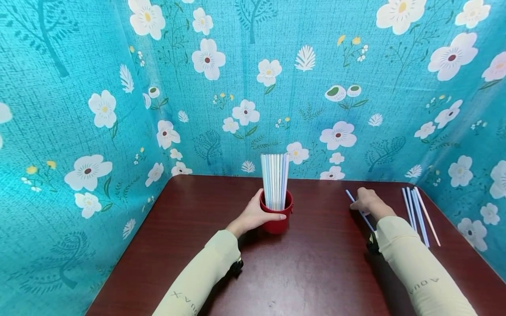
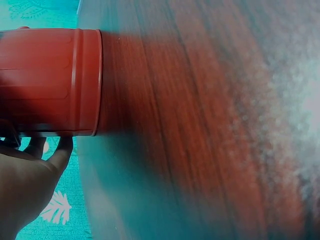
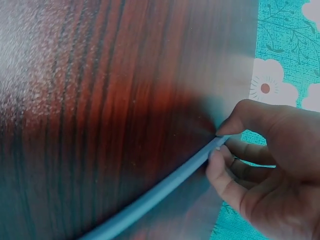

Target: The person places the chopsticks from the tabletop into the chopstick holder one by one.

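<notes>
A red bucket (image 1: 275,226) (image 2: 50,80) stands upright on the table, holding several pale straws (image 1: 274,182) in blue, white and lilac. My left hand (image 1: 254,215) (image 2: 27,185) grips its left side, with the thumb across the front below the rim; some fingers are hidden behind it. To the right, my right hand (image 1: 369,204) (image 3: 275,165) pinches a single blue straw (image 1: 367,221) (image 3: 160,192) between thumb and fingertips. That straw slants over the tabletop, close to its surface.
Several more straws (image 1: 413,206), blue ones and a pinkish one (image 1: 428,216), lie at the right side of the dark red-brown table (image 1: 308,263). A turquoise flowered cloth (image 1: 237,131) hangs behind and beside the table.
</notes>
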{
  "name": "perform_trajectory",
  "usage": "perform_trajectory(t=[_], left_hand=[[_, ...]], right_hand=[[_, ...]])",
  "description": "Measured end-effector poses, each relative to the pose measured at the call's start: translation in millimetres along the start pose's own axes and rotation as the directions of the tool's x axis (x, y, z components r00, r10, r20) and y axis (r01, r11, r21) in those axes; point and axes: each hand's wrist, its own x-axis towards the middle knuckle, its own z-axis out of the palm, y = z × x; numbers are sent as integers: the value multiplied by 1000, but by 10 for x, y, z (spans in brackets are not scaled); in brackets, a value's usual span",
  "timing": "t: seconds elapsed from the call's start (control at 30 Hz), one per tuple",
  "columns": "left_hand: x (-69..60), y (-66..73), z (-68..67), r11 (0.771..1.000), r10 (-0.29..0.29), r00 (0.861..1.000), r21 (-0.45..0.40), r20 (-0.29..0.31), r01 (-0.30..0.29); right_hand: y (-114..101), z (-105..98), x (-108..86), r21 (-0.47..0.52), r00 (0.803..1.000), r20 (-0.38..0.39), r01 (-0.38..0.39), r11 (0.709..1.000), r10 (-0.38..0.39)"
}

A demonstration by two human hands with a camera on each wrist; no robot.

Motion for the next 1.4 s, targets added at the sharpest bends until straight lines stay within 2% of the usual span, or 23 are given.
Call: perform_trajectory(t=[0.73,0.9,1.03,1.17,1.27,1.4], left_hand=[[-16,5,1,1000,-3,1000,6,-7,3],[-31,-23,16,1000,-4,1000,-8,-1,4],[-36,-34,22,1000,0,1000,-15,0,0],[-30,-23,16,1000,3,1000,-13,2,-3],[-21,-12,6,1000,4,1000,-14,2,-4],[-7,-3,-4,1000,6,1000,-14,3,-6]], right_hand=[[-76,-42,-89,52,987,139,-86,995,78],[-6,-25,-104,79,989,138,-60,995,49],[9,-58,-118,97,994,108,-31,995,20],[-52,-147,-141,139,996,93,-28,990,15],[-116,-220,-155,160,994,112,-22,987,4],[-207,-302,-182,173,991,125,20,985,-42]])
